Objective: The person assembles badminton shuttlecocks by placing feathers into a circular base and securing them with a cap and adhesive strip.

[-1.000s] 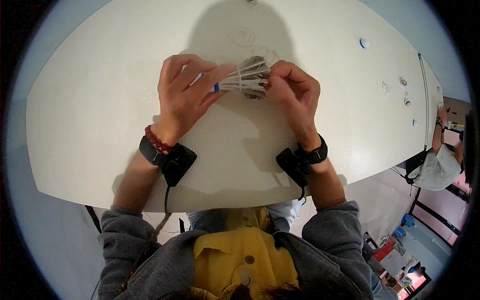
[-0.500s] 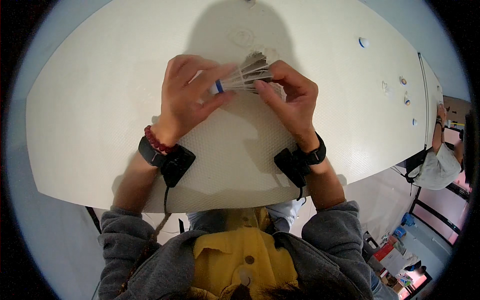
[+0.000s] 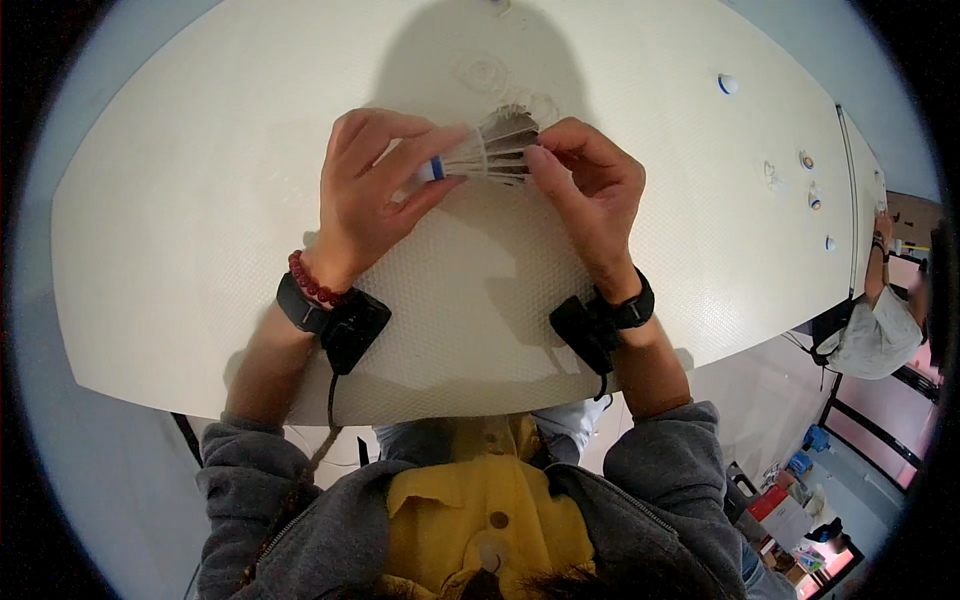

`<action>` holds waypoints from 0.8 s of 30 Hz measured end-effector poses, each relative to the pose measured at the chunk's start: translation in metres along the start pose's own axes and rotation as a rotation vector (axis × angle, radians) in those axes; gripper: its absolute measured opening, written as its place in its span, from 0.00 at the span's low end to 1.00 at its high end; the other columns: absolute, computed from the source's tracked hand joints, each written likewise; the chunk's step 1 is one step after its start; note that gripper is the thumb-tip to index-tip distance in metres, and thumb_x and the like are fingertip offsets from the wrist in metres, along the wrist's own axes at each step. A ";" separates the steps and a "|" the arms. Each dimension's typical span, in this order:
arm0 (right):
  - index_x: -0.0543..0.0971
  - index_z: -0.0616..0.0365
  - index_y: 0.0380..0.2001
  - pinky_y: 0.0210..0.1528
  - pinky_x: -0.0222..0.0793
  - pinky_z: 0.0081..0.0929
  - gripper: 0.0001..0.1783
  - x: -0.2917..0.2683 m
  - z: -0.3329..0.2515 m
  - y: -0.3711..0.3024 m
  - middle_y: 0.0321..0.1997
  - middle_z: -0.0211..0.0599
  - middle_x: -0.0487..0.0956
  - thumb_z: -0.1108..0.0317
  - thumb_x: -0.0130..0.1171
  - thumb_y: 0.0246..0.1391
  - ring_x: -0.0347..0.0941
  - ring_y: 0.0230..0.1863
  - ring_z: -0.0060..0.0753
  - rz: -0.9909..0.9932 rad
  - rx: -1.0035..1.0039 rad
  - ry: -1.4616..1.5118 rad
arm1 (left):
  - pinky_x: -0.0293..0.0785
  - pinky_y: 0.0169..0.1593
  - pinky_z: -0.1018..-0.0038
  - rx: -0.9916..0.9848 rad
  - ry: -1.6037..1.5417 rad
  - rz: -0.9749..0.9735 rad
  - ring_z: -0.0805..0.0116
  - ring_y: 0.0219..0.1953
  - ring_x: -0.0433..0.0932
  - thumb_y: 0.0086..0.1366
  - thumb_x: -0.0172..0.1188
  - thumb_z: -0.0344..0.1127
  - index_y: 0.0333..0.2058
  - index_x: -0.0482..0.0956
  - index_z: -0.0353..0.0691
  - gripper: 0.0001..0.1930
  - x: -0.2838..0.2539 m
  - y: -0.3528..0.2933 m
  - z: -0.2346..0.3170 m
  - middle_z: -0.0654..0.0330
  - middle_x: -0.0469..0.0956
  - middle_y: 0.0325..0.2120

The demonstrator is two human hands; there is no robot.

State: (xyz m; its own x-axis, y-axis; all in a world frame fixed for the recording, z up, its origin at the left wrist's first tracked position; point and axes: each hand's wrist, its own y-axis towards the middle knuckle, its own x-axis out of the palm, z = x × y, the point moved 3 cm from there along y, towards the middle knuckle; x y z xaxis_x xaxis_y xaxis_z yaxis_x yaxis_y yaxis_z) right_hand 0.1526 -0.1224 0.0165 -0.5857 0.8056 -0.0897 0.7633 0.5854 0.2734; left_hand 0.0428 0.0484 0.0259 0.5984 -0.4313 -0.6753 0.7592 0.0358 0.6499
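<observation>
A shuttlecock [image 3: 488, 154] with a white head, a blue band and dark-tipped feathers is held sideways above the table, its head to the left. My left hand [image 3: 368, 195] is closed around the head end, thumb below and fingers above. At the open feather end, the thumb and forefinger of my right hand [image 3: 592, 195] pinch the feather edge. The pinched tips are partly hidden by those fingers. Just beyond the feathers lies a pale, wispy scrap [image 3: 540, 106] on the table.
The pale table [image 3: 200, 130] has a curved edge. A white, blue-banded shuttlecock head [image 3: 728, 84] lies at the far right, with several smaller round pieces [image 3: 815, 202] and clear scraps [image 3: 770, 176] nearer. Another person [image 3: 870, 340] sits past the right edge.
The shuttlecock has turned slightly in my fingers. My right hand has shifted a little to the right along the feather edge; my left hand has barely moved.
</observation>
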 end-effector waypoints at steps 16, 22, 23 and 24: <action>0.78 0.63 0.35 0.34 0.70 0.22 0.08 -0.001 -0.005 0.005 0.29 0.32 0.78 0.76 0.61 0.49 0.73 0.30 0.24 0.142 -0.133 -0.029 | 0.71 0.46 0.69 -0.091 0.075 -0.010 0.64 0.41 0.72 0.41 0.71 0.33 0.42 0.82 0.50 0.24 -0.002 -0.003 -0.001 0.65 0.76 0.35; 0.79 0.61 0.32 0.34 0.70 0.23 0.10 0.003 -0.010 0.005 0.27 0.36 0.77 0.77 0.66 0.42 0.74 0.30 0.29 0.123 -0.436 -0.363 | 0.71 0.46 0.69 -0.090 0.073 -0.003 0.64 0.41 0.71 0.41 0.71 0.33 0.42 0.82 0.50 0.24 -0.004 -0.001 0.000 0.65 0.77 0.35; 0.79 0.61 0.30 0.34 0.70 0.23 0.09 0.001 -0.007 0.004 0.28 0.36 0.77 0.76 0.66 0.43 0.74 0.30 0.30 0.133 -0.401 -0.325 | 0.71 0.46 0.69 -0.092 0.074 -0.008 0.64 0.41 0.71 0.41 0.71 0.33 0.42 0.82 0.50 0.24 -0.004 -0.001 0.000 0.65 0.77 0.35; 0.79 0.61 0.30 0.34 0.70 0.23 0.09 0.001 -0.007 0.004 0.28 0.36 0.77 0.76 0.66 0.43 0.74 0.30 0.30 0.134 -0.401 -0.326 | 0.71 0.46 0.69 -0.091 0.073 -0.008 0.64 0.41 0.71 0.41 0.71 0.33 0.42 0.82 0.50 0.24 -0.004 -0.001 0.000 0.65 0.77 0.35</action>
State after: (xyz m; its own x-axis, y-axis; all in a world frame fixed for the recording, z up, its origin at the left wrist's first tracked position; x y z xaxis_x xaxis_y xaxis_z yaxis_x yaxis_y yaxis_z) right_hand 0.1529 -0.1198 0.0237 -0.3266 0.8949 -0.3042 0.6242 0.4459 0.6415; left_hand 0.0392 0.0499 0.0282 0.6068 -0.3652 -0.7060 0.7821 0.1160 0.6122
